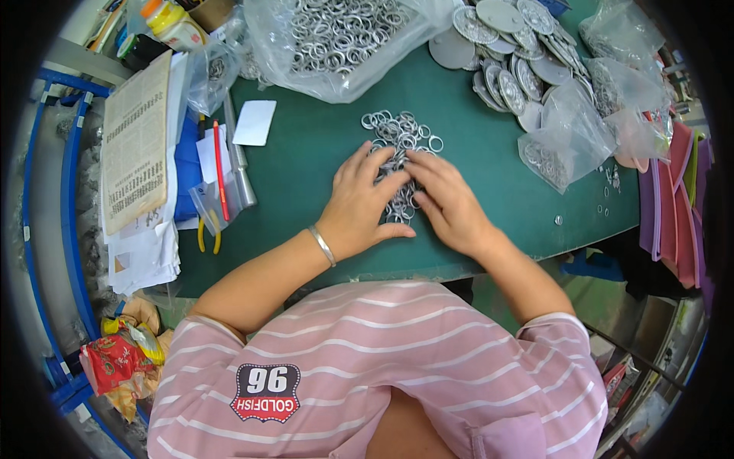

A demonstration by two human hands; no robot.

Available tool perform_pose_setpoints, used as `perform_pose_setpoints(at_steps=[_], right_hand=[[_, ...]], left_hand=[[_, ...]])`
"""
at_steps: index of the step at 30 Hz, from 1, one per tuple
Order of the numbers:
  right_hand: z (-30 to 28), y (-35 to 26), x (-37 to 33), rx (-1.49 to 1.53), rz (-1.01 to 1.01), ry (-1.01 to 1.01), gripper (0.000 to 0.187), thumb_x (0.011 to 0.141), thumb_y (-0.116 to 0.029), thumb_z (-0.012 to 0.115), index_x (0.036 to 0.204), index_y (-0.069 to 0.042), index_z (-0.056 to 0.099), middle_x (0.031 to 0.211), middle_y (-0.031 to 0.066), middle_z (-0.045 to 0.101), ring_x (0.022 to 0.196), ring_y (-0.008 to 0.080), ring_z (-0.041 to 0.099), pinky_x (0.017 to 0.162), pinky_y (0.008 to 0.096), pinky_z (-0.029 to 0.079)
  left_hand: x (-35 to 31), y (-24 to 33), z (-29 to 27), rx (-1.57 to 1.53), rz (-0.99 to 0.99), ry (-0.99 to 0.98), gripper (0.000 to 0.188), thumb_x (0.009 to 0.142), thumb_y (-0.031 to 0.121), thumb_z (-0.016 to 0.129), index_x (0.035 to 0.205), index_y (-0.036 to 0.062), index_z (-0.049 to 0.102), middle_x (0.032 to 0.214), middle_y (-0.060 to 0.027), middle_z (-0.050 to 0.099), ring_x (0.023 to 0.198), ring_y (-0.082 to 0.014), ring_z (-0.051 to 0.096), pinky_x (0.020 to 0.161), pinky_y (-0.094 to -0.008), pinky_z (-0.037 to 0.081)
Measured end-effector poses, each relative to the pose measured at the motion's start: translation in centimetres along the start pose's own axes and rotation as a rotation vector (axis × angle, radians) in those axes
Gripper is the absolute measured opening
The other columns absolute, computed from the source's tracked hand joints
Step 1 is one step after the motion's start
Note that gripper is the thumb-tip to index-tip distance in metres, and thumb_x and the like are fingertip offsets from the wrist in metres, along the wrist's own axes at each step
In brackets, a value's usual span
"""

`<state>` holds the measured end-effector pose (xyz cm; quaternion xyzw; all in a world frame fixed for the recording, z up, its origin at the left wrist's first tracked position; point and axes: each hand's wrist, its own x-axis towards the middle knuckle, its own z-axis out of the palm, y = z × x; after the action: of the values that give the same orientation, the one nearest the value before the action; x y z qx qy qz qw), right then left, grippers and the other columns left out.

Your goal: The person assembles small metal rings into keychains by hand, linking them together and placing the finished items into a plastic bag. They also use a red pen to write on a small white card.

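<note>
A heap of small silver metal rings (pixel 404 131) lies on the green tabletop (pixel 306 138) in front of me. My left hand (pixel 356 200) rests at the heap's left side, fingers apart and stretched over the rings, thumb out toward the near edge. From the other side, my right hand (pixel 457 208) touches the heap with its fingers extended and slightly bent. Between the two hands more rings show in a narrow band. Neither hand visibly grips a ring, though some fingertips are partly hidden among them. A silver bangle (pixel 322 245) circles my left wrist.
Behind the heap sits a large clear plastic bag (pixel 336 90) full of rings. Round silver discs (pixel 527 76) are piled at the back right, beside clear bags (pixel 566 141). At left lie papers (pixel 138 145), a red pencil (pixel 221 172) and yellow-handled pliers (pixel 208 236).
</note>
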<state>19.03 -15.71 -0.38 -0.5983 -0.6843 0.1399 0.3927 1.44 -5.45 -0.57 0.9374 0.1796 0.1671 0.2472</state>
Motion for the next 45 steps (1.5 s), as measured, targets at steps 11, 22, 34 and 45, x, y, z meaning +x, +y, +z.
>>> perform_pose_setpoints(at_steps=[11, 22, 34, 45], right_hand=[[-1.5, 3.9, 3.0, -0.172, 0.272, 0.235, 0.011, 0.080, -0.002, 0.064, 0.090, -0.002, 0.068, 0.092, 0.0144, 0.062, 0.090, 0.0323, 0.060, 0.079, 0.0381, 0.049], [-3.3, 1.9, 1.3, 0.072, 0.406, 0.065, 0.014, 0.079, -0.004, 0.064, 0.093, -0.001, 0.067, 0.084, 0.0158, 0.064, 0.078, 0.0328, 0.063, 0.071, 0.0378, 0.051], [-2.3, 1.2, 0.1, -0.102, 0.424, 0.053, 0.017, 0.076, -0.002, 0.068, 0.092, 0.001, 0.066, 0.086, 0.0137, 0.060, 0.081, 0.0311, 0.061, 0.074, 0.0379, 0.049], [-3.1, 1.2, -1.4, 1.099, 0.931, 0.221, 0.016, 0.087, -0.003, 0.063, 0.101, 0.004, 0.060, 0.087, 0.0079, 0.066, 0.073, 0.0135, 0.066, 0.059, 0.0214, 0.054]], left_hand=[[4.0, -2.3, 0.2, 0.048, 0.112, 0.111, 0.028, 0.072, 0.019, 0.076, 0.094, 0.0056, 0.064, 0.113, -0.0112, 0.058, 0.107, -0.0330, 0.053, 0.090, -0.0406, 0.043], [2.8, 1.0, -0.2, -0.015, 0.209, 0.103, 0.024, 0.070, 0.012, 0.076, 0.092, 0.0094, 0.068, 0.097, -0.0045, 0.063, 0.088, -0.0252, 0.056, 0.079, -0.0369, 0.044], [2.9, -0.1, 1.2, -0.009, 0.167, 0.176, 0.011, 0.074, 0.005, 0.071, 0.083, 0.0069, 0.066, 0.084, -0.0045, 0.060, 0.079, -0.0250, 0.058, 0.070, -0.0366, 0.044], [2.4, 0.6, 0.3, -0.145, 0.076, 0.183, 0.010, 0.077, 0.004, 0.070, 0.087, 0.0033, 0.066, 0.081, -0.0081, 0.062, 0.074, -0.0238, 0.062, 0.065, -0.0331, 0.048]])
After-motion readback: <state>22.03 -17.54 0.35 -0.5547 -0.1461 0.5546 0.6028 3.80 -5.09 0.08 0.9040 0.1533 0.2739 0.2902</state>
